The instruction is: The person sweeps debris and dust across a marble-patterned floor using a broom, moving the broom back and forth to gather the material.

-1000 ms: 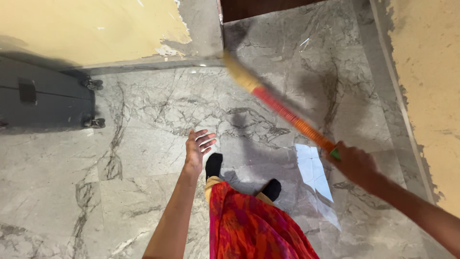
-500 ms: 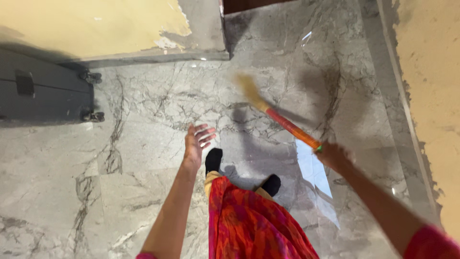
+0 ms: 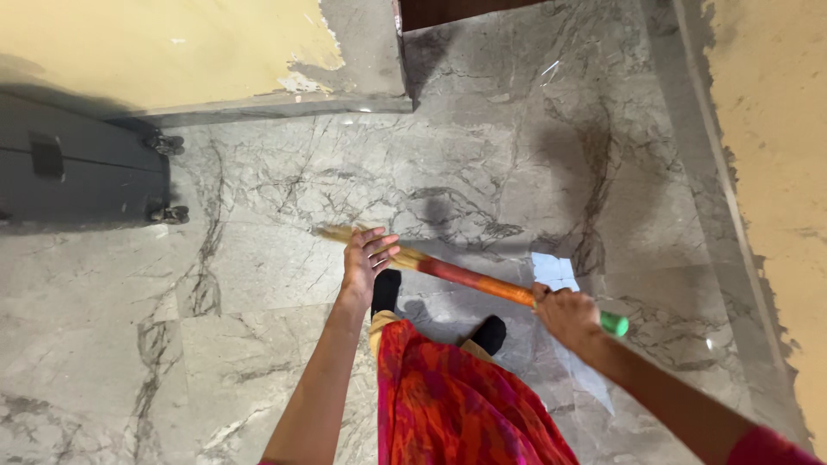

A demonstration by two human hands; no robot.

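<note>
1. We note the right hand (image 3: 567,315), fingers wrapped tight round the orange handle of a broom (image 3: 469,277), just above its green end cap, right of centre.
2. The left hand (image 3: 366,258) at centre has its fingers loosely spread, empty, in front of the broom's straw head.
3. The broom lies slanted low over the grey marble floor (image 3: 284,189).
4. A dark wheeled suitcase (image 3: 82,172) stands at upper left, against the yellow wall (image 3: 155,43).
</note>
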